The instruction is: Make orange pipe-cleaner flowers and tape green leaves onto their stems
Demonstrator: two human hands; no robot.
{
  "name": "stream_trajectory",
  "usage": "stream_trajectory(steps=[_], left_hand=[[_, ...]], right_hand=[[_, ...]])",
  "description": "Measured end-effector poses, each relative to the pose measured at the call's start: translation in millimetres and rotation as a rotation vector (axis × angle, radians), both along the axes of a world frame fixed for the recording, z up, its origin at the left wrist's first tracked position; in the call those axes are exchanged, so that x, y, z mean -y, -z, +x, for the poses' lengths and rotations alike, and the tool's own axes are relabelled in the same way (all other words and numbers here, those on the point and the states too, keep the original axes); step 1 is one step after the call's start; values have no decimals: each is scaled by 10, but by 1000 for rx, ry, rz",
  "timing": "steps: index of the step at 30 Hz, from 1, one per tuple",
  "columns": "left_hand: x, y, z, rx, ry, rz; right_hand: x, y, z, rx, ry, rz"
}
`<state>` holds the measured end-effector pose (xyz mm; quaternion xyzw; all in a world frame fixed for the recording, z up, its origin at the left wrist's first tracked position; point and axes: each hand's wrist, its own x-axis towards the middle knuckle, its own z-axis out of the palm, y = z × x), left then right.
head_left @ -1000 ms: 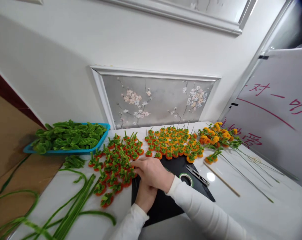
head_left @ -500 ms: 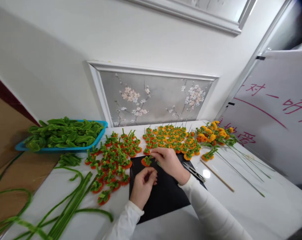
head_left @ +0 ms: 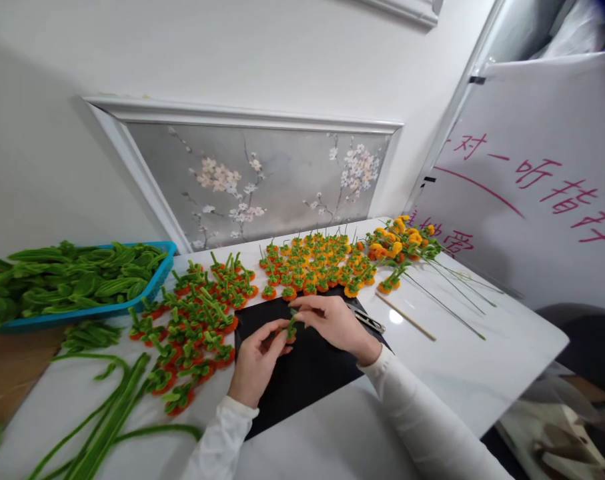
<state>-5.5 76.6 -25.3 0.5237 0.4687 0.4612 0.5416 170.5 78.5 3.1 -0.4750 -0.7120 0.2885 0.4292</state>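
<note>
Over a black mat (head_left: 302, 380), my left hand (head_left: 257, 360) pinches a small pipe-cleaner flower (head_left: 291, 332) with a green top; fingers cover much of it. My right hand (head_left: 335, 327) is closed at the flower's green upper end, thumb and forefinger together. Exactly what lies between those right fingertips is partly hidden. Left of the mat stand many orange-red flowers (head_left: 197, 333) with green tops and stubby stems. Behind it are rows of orange and yellow flowers (head_left: 312, 260), some with thin wires sticking up. Metal scissors (head_left: 367, 319) lie beside my right wrist.
A blue basket (head_left: 168, 267) of green fuzzy leaves stands at the left. Long green pipe cleaners (head_left: 109, 420) lie near the front left. At the right are a wooden stick (head_left: 407, 317) and long-stemmed yellow flowers (head_left: 399, 240). The wall closes off the back.
The camera view has turned right. My left hand has come up to the flower and now pinches it. My right hand stays at its green top.
</note>
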Motion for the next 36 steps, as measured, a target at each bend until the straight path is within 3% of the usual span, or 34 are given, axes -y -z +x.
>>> stream_trajectory(steps=[5, 8, 13, 19, 26, 32, 36], left_hand=[[-102, 8, -168, 36, -137, 25], [-106, -22, -210, 74, -174, 23], [-62, -37, -187, 107, -159, 10], [-59, -24, -187, 90, -103, 7], [-33, -38, -158, 31, -56, 28], [-28, -22, -123, -46, -15, 58], [-17, -25, -103, -100, 1, 102]], right_hand=[[-60, 45, 47, 239, 174, 30], [-77, 46, 122, 351, 152, 14], [-76, 38, 194, 445, 190, -42], [-54, 206, -85, 564, 305, -56], [-7, 220, -61, 429, 195, 18], [78, 195, -2, -46, -21, -16], [100, 190, -46, -1, -29, 67]])
